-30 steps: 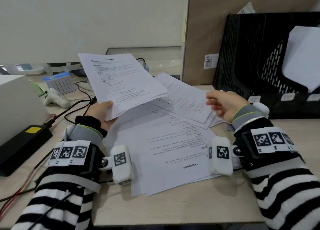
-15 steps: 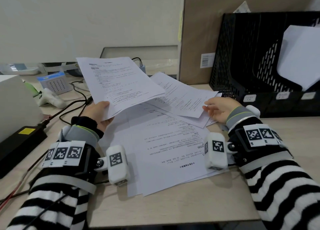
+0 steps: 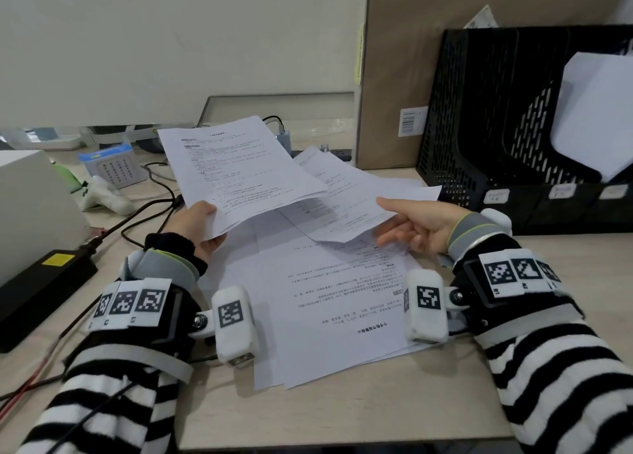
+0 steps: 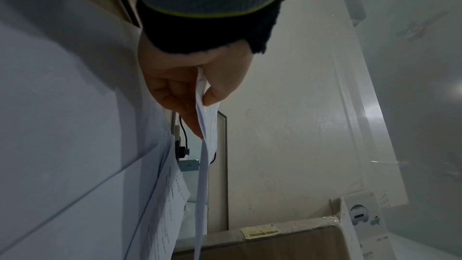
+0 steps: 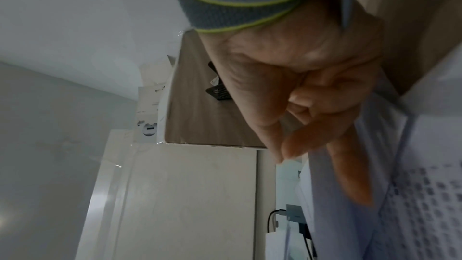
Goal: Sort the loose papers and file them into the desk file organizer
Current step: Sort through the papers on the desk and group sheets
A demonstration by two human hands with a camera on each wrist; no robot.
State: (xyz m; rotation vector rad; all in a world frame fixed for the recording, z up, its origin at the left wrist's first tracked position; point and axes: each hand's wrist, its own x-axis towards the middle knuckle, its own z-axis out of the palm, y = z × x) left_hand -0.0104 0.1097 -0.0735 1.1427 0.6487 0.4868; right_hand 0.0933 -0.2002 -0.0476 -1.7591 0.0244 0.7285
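Loose papers (image 3: 329, 303) lay at the desk's (image 3: 342, 416) middle; file organizer (image 3: 513, 118) behind them to the right, a sheet (image 3: 596, 118) in it; power adapter (image 3: 41, 282) left; cardboard box (image 3: 394, 77) behind

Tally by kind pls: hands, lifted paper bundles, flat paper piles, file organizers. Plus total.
Bare hands: 2, left hand and right hand, one grip each.
White printed paper bundles lifted: 2, left bundle, right bundle.
White paper pile lying flat: 1.
Black mesh file organizer: 1.
Total: 6.
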